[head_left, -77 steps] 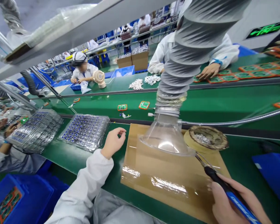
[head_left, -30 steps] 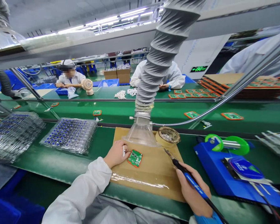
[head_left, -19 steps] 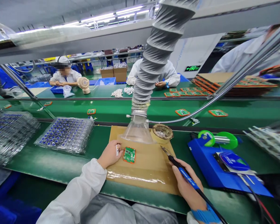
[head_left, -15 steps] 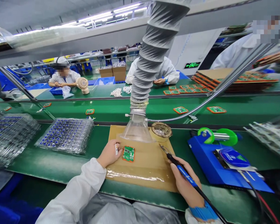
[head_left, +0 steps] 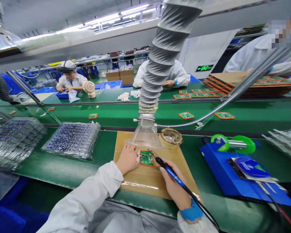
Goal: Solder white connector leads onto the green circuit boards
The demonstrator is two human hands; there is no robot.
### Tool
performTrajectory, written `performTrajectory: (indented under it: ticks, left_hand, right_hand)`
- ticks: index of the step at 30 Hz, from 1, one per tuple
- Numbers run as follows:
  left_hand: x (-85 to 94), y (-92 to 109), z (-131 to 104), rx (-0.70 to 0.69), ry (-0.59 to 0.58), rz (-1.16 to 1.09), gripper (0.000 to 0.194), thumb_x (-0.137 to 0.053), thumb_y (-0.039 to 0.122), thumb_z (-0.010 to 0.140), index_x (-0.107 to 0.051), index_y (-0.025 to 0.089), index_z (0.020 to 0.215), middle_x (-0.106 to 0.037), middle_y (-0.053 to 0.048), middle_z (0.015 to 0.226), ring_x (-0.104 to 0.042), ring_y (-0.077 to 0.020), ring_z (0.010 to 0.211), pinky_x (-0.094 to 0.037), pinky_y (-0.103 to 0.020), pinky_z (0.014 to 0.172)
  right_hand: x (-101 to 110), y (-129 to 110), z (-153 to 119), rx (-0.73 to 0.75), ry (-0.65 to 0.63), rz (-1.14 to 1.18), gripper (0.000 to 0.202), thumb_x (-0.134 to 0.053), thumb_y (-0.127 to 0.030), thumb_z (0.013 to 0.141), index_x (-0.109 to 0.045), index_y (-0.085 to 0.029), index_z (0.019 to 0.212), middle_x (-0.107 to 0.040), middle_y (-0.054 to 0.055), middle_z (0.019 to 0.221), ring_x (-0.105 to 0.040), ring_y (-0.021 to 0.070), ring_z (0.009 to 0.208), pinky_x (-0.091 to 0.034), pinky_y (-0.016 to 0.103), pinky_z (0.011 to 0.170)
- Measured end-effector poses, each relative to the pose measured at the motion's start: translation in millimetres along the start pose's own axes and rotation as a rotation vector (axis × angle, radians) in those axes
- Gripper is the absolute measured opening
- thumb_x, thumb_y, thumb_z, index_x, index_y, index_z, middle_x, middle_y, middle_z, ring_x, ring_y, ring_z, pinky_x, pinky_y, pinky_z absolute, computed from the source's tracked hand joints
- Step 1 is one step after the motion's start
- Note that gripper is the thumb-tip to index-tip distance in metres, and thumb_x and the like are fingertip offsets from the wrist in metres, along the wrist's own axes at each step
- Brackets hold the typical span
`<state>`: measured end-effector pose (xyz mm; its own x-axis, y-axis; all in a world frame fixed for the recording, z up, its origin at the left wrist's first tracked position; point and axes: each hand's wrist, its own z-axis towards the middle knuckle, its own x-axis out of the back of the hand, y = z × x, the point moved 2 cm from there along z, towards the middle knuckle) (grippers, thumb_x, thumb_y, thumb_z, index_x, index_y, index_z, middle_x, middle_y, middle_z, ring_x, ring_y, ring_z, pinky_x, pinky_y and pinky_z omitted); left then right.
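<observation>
A green circuit board (head_left: 146,158) with an orange rim lies on the cardboard sheet (head_left: 140,178). At its left edge is my left hand (head_left: 128,159), closed on a small white piece (head_left: 138,156) whose exact kind I cannot make out. My right hand (head_left: 174,181) grips a blue and black soldering iron (head_left: 172,175) like a pen. The iron's tip reaches the board's upper right edge; whether they touch I cannot tell. Just behind the board hangs a clear fume hood (head_left: 146,134) on a grey ribbed hose (head_left: 157,58).
Beside the hood stands a round tip-cleaning pot (head_left: 171,136). To the right is a blue stand (head_left: 223,171) with a green solder spool (head_left: 244,144). Stacked clear trays (head_left: 71,139) lie left. Boards rest on the green belt (head_left: 135,111) behind; co-workers sit across it.
My right hand has brought the soldering iron leftward, its tip going from near the pot to the board's edge. My left hand has moved in beside the board with the white piece.
</observation>
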<state>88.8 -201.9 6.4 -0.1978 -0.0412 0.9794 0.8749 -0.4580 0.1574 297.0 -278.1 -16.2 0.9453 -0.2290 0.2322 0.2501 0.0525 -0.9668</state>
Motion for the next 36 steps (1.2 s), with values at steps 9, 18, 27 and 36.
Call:
performTrajectory:
  ticks: [9, 18, 27, 36]
  left_hand:
    - [9.1, -30, -59, 0.300, 0.306, -0.591, 0.058, -0.068, 0.024, 0.085, -0.049, 0.020, 0.140, -0.062, -0.013, 0.135, -0.062, -0.0243, 0.122, -0.051, -0.040, 0.107]
    - [128.7, -177, -139, 0.593, 0.438, 0.071, 0.023, -0.053, 0.016, 0.093, -0.074, 0.019, 0.100, -0.074, -0.007, 0.095, -0.068, -0.0209, 0.092, -0.053, -0.035, 0.092]
    - [154.8, -297, -93, 0.553, 0.044, 0.241, 0.029, -0.058, 0.015, 0.086, -0.081, 0.021, 0.103, -0.070, -0.011, 0.111, -0.063, -0.0253, 0.112, -0.047, -0.036, 0.102]
    - [171.4, -312, -62, 0.521, -0.083, 0.149, 0.011, -0.069, 0.010, 0.065, -0.073, 0.019, 0.062, -0.075, -0.008, 0.081, -0.068, -0.0257, 0.090, -0.049, -0.035, 0.091]
  right_hand:
    - [-37, -6, -13, -0.084, -0.171, -0.137, 0.064, -0.053, -0.072, 0.089, -0.060, -0.028, 0.136, -0.071, 0.007, 0.131, -0.060, 0.0357, 0.131, -0.038, 0.056, 0.117]
    - [-38, -17, -14, -0.070, -0.167, -0.273, 0.064, -0.048, -0.071, 0.090, -0.060, -0.026, 0.135, -0.063, 0.011, 0.140, -0.058, 0.0413, 0.130, -0.043, 0.060, 0.111]
    - [-38, -10, -12, -0.082, -0.134, -0.273, 0.067, -0.048, -0.075, 0.088, -0.060, -0.028, 0.134, -0.067, 0.009, 0.135, -0.061, 0.0407, 0.127, -0.045, 0.059, 0.109]
    - [-40, -3, -14, -0.041, -0.087, -0.196, 0.061, -0.052, -0.070, 0.090, -0.061, -0.027, 0.133, -0.072, 0.007, 0.128, -0.063, 0.0361, 0.126, -0.040, 0.055, 0.117]
